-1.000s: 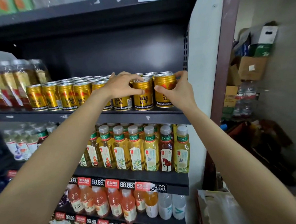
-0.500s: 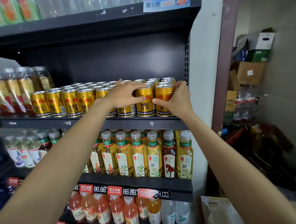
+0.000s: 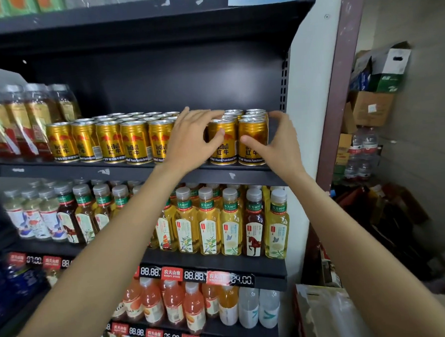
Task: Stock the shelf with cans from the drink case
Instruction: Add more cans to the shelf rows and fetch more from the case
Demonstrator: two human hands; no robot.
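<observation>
Gold Red Bull cans (image 3: pixel 109 143) fill the dark middle shelf (image 3: pixel 128 170) in rows, all upright. My left hand (image 3: pixel 191 141) lies over the cans right of centre, fingers stretched across their tops and thumb resting on the front of the second can from the right (image 3: pixel 224 152). My right hand (image 3: pixel 277 145) is beside the rightmost can (image 3: pixel 254 151); its thumb touches the front and its fingers are spread just off the can's right side. Both cans stand on the shelf. The torn-open drink case (image 3: pixel 324 315) sits at the lower right.
Bottled teas (image 3: pixel 209 223) fill the shelf below, with juice and water bottles (image 3: pixel 192 306) under them. Wrapped bottles (image 3: pixel 25 119) stand left of the cans. The shelf's white side panel (image 3: pixel 314 112) is close by my right hand. Stacked cardboard boxes (image 3: pixel 373 106) lie beyond it.
Both hands have loosened from the two rightmost front cans, their fingers spreading. The cans now stand on the shelf edge. My view has tilted slightly upward.
</observation>
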